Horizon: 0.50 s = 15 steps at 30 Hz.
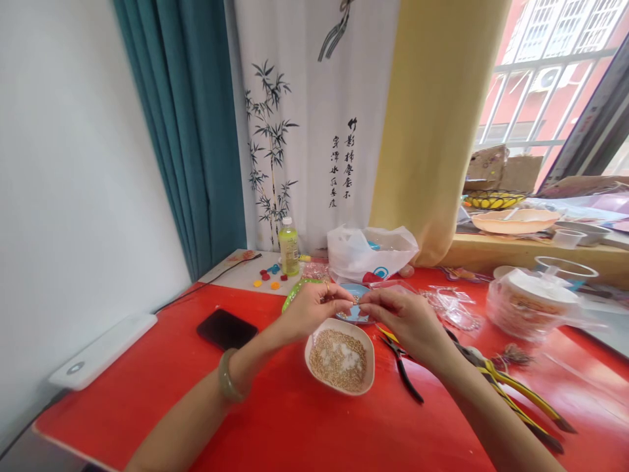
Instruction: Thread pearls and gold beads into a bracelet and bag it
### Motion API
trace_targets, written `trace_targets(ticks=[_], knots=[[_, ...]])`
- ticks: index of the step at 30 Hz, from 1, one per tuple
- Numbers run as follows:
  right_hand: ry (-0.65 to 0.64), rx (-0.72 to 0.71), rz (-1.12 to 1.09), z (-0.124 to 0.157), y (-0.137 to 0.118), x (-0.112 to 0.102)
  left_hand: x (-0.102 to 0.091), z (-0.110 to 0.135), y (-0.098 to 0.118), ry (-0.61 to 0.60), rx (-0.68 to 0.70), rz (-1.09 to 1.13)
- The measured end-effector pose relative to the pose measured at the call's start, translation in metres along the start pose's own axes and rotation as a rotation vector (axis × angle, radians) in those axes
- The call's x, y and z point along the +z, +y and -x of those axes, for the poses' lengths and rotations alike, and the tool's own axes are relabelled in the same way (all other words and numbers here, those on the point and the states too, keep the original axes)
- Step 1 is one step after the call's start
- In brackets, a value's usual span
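Observation:
My left hand point(319, 307) and my right hand point(400, 318) meet fingertip to fingertip above the table. Each is pinched closed on something too small to make out. Just below them stands a white bowl point(364, 385) filled with small gold beads point(327, 367), with a whitish patch in the middle. Behind the fingers a blue plate point(361, 288) holds more tiny beads, partly hidden by my hands. Under my right wrist lie pliers point(407, 380) with black and yellow handles. A green tray or dish point(293, 294) shows partly behind my left hand.
On the red table point(196, 400) lie a black phone point(227, 330) to the left and larger yellow-handled pliers point(528, 393) to the right. Farther back are a bottle of yellow-green liquid point(289, 249), a white plastic bag point(366, 252) and a plastic-wrapped container point(533, 305). A power strip point(105, 351) edges the left side.

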State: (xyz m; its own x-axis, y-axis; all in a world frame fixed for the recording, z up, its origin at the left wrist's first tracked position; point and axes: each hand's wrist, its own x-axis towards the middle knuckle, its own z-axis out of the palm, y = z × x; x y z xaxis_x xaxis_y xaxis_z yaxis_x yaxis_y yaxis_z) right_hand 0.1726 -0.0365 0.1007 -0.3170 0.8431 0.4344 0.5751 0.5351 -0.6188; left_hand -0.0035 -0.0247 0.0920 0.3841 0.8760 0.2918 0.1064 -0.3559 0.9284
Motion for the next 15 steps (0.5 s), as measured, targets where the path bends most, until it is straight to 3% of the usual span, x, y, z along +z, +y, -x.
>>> trace_targets(ticks=[15], knots=[[-0.074, 0.068, -0.192, -0.0005, 0.0026, 0.0023, -0.0015, -0.0003, -0.0026, 0.053, 0.064, -0.024]])
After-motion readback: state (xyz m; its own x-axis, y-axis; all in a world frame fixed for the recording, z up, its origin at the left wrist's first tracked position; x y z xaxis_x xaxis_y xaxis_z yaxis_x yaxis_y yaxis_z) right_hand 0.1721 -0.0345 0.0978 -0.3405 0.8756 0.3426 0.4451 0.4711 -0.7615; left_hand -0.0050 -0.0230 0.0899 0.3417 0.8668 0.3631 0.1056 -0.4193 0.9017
